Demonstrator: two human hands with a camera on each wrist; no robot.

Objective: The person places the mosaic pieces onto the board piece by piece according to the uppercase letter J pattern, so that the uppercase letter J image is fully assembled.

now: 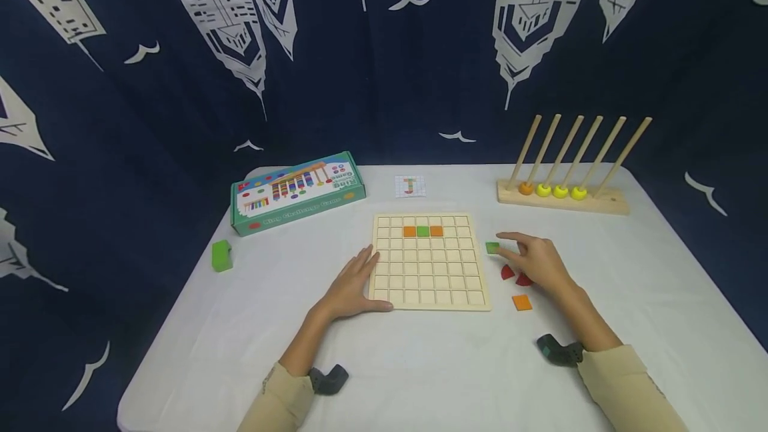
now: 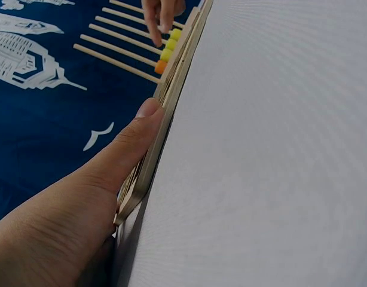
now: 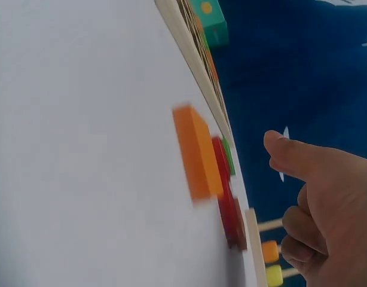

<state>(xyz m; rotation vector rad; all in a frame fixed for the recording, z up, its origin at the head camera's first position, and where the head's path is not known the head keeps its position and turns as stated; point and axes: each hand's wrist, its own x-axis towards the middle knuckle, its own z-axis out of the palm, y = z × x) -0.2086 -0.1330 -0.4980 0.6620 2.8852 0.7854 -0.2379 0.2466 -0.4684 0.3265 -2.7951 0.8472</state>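
A wooden grid board (image 1: 429, 267) lies on the white table, with a green tile (image 1: 423, 231) between two orange tiles in an upper row. My left hand (image 1: 354, 289) rests along its left edge, fingers straight and thumb at the near corner. In the left wrist view the thumb (image 2: 132, 134) lies against the board's side. My right hand (image 1: 537, 260) hovers right of the board, thumb and index finger apart beside a loose green square tile (image 1: 492, 247). In the right wrist view that tile (image 3: 229, 156) lies on the table, away from the fingers.
Two red wedge pieces (image 1: 507, 272) and an orange square (image 1: 521, 303) lie near the right hand. Behind stand a peg rack (image 1: 561, 199) with orange and yellow beads, a small pattern card (image 1: 411, 186) and a game box (image 1: 298, 192). A green block (image 1: 221, 256) sits at left.
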